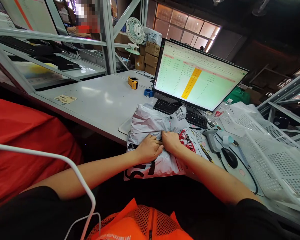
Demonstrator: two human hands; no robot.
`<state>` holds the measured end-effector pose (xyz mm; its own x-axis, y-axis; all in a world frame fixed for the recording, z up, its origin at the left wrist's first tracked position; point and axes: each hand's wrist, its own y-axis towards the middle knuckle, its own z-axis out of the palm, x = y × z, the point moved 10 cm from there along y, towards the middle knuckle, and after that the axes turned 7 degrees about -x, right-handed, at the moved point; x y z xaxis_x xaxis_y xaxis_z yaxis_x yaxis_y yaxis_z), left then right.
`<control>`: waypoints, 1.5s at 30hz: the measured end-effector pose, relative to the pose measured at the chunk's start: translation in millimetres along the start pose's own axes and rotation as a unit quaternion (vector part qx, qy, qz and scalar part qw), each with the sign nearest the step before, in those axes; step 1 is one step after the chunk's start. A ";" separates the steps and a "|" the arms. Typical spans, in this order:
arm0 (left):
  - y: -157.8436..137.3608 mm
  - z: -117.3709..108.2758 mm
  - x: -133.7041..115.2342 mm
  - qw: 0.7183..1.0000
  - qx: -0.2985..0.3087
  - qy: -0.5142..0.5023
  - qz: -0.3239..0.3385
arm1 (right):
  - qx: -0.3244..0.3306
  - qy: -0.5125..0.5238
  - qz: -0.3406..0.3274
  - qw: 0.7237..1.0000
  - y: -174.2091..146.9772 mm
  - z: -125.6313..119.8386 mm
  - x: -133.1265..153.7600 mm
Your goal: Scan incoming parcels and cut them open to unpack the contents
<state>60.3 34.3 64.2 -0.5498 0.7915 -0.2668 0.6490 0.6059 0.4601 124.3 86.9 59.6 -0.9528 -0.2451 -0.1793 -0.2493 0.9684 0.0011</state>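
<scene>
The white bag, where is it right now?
In the head view, the bag is near the middle, at the desk's front edge, with the left hand and right hand on it and the keyboard just behind.

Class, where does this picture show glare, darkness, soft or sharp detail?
Head view: white glare spots on the desk; head view: the window bright against a dark upper right; head view: on the monitor, small text too soft to read; head view: left hand and right hand on the white package, fairly sharp.
</scene>
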 end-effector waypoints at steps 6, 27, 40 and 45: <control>-8.7 -25.8 -39.7 0.991 -0.024 -0.039 0.126 | -0.029 0.024 0.055 0.998 5.6 -16.9 -17.0; 13.3 -22.7 -54.8 0.991 0.068 0.085 -0.075 | -0.160 -0.026 0.023 0.987 31.4 -55.4 11.9; -68.9 -63.2 -106.3 0.989 0.041 0.049 -0.132 | -0.160 0.041 0.126 0.978 70.2 -98.9 -48.5; -122.5 -60.3 -117.6 0.982 0.029 -0.036 -0.181 | -0.122 0.055 0.151 0.979 78.3 -77.2 -55.6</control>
<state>13.7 -137.8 90.3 -0.7125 0.5263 -0.4641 0.4479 0.8502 0.2766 144.3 172.9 145.6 -0.9990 0.0351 -0.0269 0.0264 0.9611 0.2749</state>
